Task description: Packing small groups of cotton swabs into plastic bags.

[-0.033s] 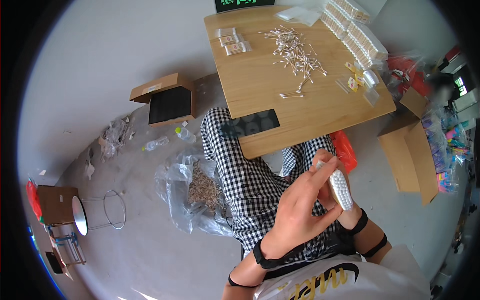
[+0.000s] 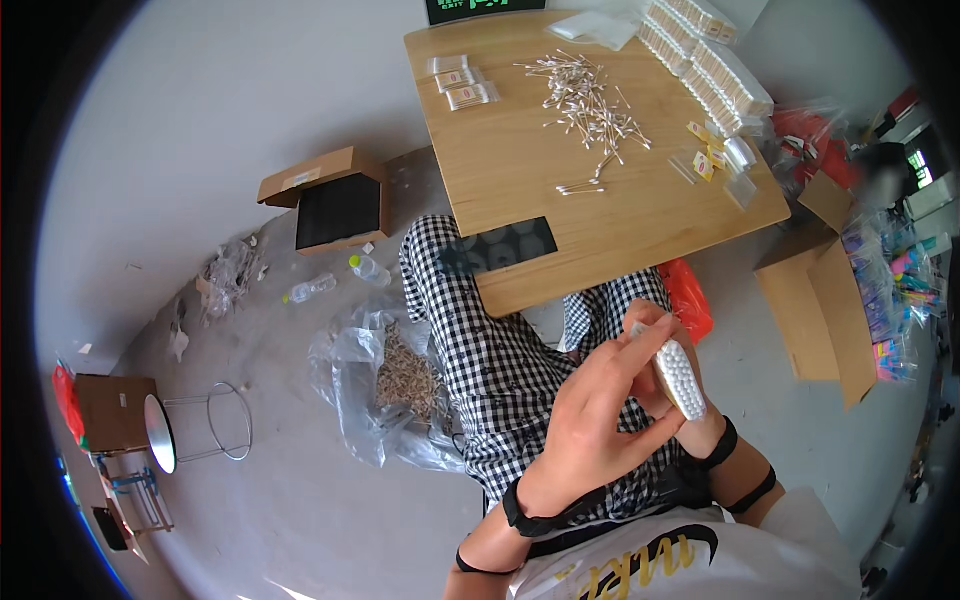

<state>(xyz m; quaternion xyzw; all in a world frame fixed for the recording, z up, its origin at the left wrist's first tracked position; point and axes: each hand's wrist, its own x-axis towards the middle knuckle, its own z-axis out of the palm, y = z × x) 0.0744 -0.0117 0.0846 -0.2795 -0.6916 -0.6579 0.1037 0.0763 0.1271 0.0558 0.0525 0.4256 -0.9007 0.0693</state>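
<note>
Swab pack is off the worktop, held over the lap beyond its near edge. Both hands grasp it: left hand spans it, fingers at the far end, thumb near the close end; right hand cups it from behind, partly hidden. White tips face up in tight rows.

Handling, my guess: very light, springy as a bundle, sticks stiff lengthwise, tips soft and easy to crush or dirty. Wrap hard to make out; if film, slippery. Hold by the flat sides mid-length, light squeeze, off the tips.

Containers:
- Small packs at the worktop's far-left corner, clear sleeves, swabs inside.
- Stacked packs along the far-right corner, swabs in rows.
- Clear bag on the floor, left of the legs: open, heap of tan bits.
- Flap box, off the left edge: black inside, can't tell if lining or contents.
- Open carton, off the near-right corner: contents not visible.
- Red bag, just past the near edge: contents unclear.
</note>
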